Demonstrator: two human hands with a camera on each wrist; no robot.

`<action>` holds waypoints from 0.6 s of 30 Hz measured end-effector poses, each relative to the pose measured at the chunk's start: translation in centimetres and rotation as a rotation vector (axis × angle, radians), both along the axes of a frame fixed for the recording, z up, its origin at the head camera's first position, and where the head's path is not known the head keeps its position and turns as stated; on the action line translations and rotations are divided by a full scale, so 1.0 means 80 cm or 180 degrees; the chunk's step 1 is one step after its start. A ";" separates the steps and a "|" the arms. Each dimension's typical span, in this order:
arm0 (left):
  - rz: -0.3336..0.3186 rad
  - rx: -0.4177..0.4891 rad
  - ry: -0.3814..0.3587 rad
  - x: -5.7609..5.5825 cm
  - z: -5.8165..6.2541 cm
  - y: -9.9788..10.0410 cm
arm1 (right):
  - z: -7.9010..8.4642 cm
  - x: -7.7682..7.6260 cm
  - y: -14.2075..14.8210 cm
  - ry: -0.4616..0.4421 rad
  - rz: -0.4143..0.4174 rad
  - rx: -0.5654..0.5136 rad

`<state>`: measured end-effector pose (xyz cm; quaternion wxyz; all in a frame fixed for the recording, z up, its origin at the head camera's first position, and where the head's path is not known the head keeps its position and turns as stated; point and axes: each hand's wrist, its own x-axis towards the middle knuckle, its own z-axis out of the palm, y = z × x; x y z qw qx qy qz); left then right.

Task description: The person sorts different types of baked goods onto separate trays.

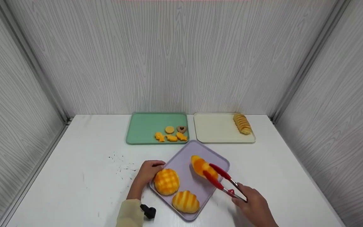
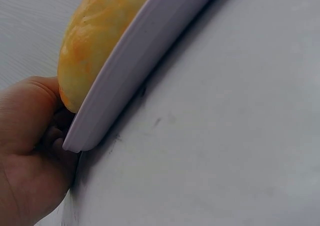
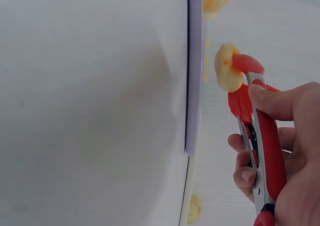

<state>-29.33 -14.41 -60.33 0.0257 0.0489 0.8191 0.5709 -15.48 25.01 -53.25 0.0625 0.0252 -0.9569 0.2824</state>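
My right hand (image 1: 253, 203) holds red-and-silver tongs (image 3: 270, 156), thumb on one arm and fingers round the other. Between their red tips is a long bread roll (image 1: 198, 164), raised above the lilac tray (image 1: 184, 171), as the right wrist view shows. At the tray's left corner my left hand (image 1: 150, 171) grips the rim, its fingers partly hidden behind the tray and a round bun (image 1: 167, 182) with a grid pattern. A striped oval bread (image 1: 185, 201) lies at the near end of that tray.
Behind stands a green tray (image 1: 143, 127) with several small biscuits (image 1: 169, 129) at its right side. Beside it, a cream tray (image 1: 214, 127) bears a sliced loaf (image 1: 242, 124) at its right end. Grained panels (image 1: 169, 56) enclose the white table (image 1: 83, 164) at back and sides.
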 end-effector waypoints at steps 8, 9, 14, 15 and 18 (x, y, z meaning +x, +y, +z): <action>0.0007 -0.0012 -0.0062 0.002 0.002 0.000 | 0.000 -0.029 0.025 -0.0003 -0.0200 -0.0120; 0.0007 -0.0023 -0.0058 0.002 0.003 0.000 | 0.000 -0.034 0.028 0.0018 -0.0225 -0.0130; -0.0001 -0.0064 -0.0039 0.003 0.004 -0.001 | 0.000 -0.059 0.045 0.0103 -0.0414 -0.0140; -0.0003 -0.0066 -0.0026 0.003 0.004 -0.001 | -0.001 -0.066 0.049 0.0144 -0.0441 -0.0132; -0.0009 -0.0026 -0.0037 0.004 0.003 0.000 | -0.003 -0.086 0.058 0.0336 -0.0478 -0.0076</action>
